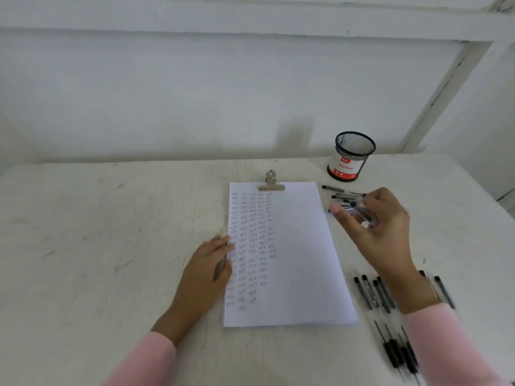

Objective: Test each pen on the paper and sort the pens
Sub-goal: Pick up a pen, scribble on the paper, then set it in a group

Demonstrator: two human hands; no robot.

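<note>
The clear-barrelled ballpoint pen (362, 215) is off the paper, just right of the sheet's upper part, pinched in the curled fingers and thumb of the right hand (381, 221). Blur hides which end is its tip and whether it is capped. Just beyond those fingers a small cluster of dark-capped clear pens (341, 194) lies on the desk beside the sheet's upper right corner. The white sheet of paper (301, 246), held at the top by a silver metal bulldog clip (271, 183), carries columns of small handwritten test marks down its left half; its right half is blank. The left hand (211, 263) lies flat with straight fingers on the sheet's left edge, pressing it down. Near the sheet's lower right corner a row of black-capped pens (373, 292) lies side by side, partly under the right forearm, and a blurred bunch of black pens (398, 355) lies nearer the person. A black wire-mesh pen cup with a red and white label (352, 158) stands behind the cluster on the rough white desk (111, 232). This looks like the gap between tests, with a pen either being lifted from the cluster or set down there; I cannot tell which. If it is fresh, the next move calls for bringing its tip to a free spot below the shorter columns while the flat hand steadies the sheet. If it is already tested, it goes to the fitting pile.
</note>
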